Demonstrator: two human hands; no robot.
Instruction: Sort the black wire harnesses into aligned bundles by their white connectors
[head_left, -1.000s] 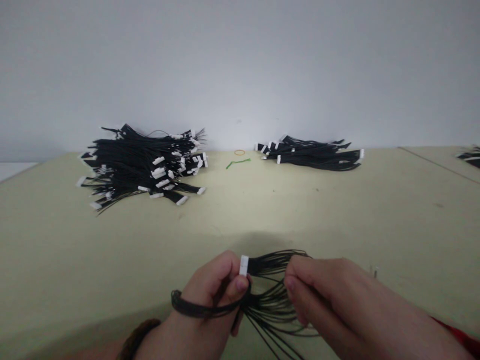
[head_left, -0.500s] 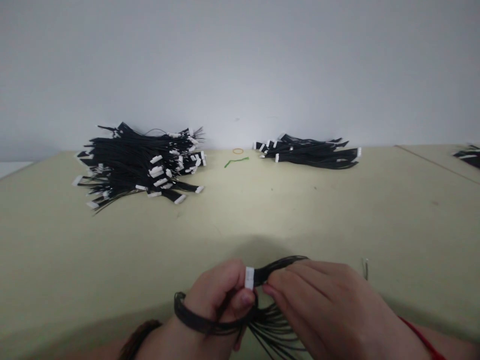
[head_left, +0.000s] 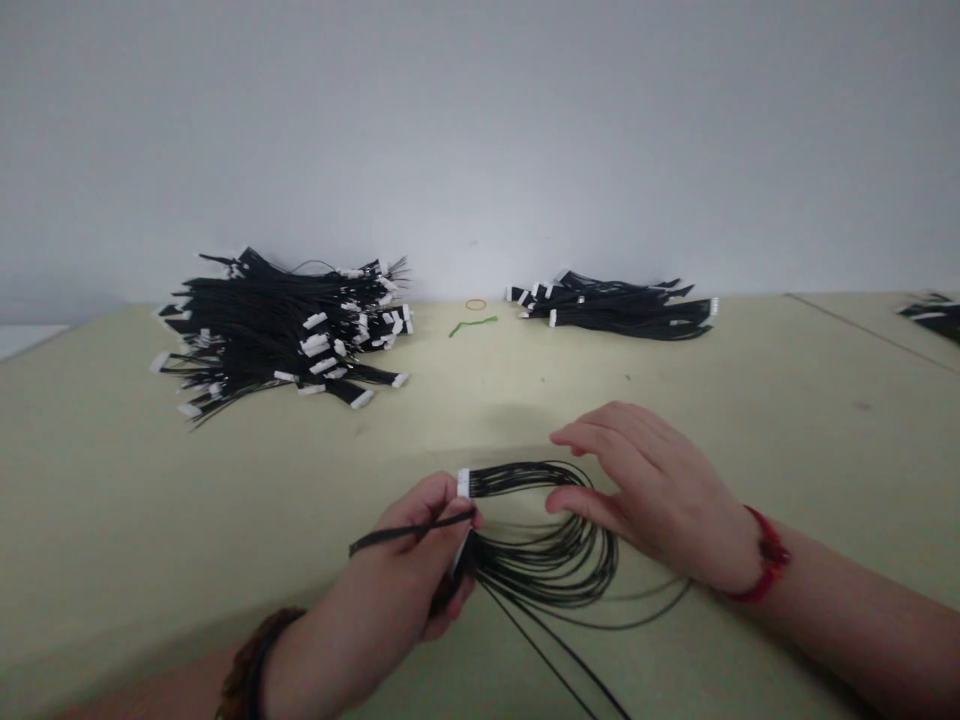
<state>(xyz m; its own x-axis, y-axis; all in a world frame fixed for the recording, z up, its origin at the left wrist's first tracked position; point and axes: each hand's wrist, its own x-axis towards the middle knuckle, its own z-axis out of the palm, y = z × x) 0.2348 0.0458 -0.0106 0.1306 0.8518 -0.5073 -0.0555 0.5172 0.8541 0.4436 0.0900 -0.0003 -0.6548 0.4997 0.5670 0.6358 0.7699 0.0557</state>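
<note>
- The right hand (head_left: pixel 660 490) has let go of the bundle and risen clear of it. Its fingers (head_left: pixel 600 425) are now apart and gently curved, clamped on nothing, with the lowest fingertip and thumb just beside the outer curve of the wires.
- Released, the black wires (head_left: pixel 555 560) have opened from a tight bunch into a wide, loose loop. The loop sits just right of the left fingers, resting on the counter (head_left: pixel 825 450), and a few long strands run off toward the bottom of the view.
- The left hand (head_left: pixel 390 570) now carries the bundle alone. It is turned on its side, wrist low and near the bottom of the view, with its fingers (head_left: pixel 439 495) together and clamped on the wires at their gathered end.
- A white connector (head_left: pixel 463 483) stands just above those fingertips, with the wires fanning out of it to the right. A second pale connector end seems to sit under the fingers, but it is partly hidden.
- One dark strand (head_left: pixel 412 537) crosses the back of the left hand, running out to the left of the fingers.
- A red cord bracelet (head_left: pixel 765 555) circles the right wrist, and a dark beaded bracelet (head_left: pixel 259 665) circles the left.
- Well beyond the fingers lie a large heap of connector-ended wires (head_left: pixel 285 335) and a smaller bundle (head_left: pixel 615 315). Between them are a rubber band (head_left: pixel 475 304) and a green twist tie (head_left: pixel 474 325).
</note>
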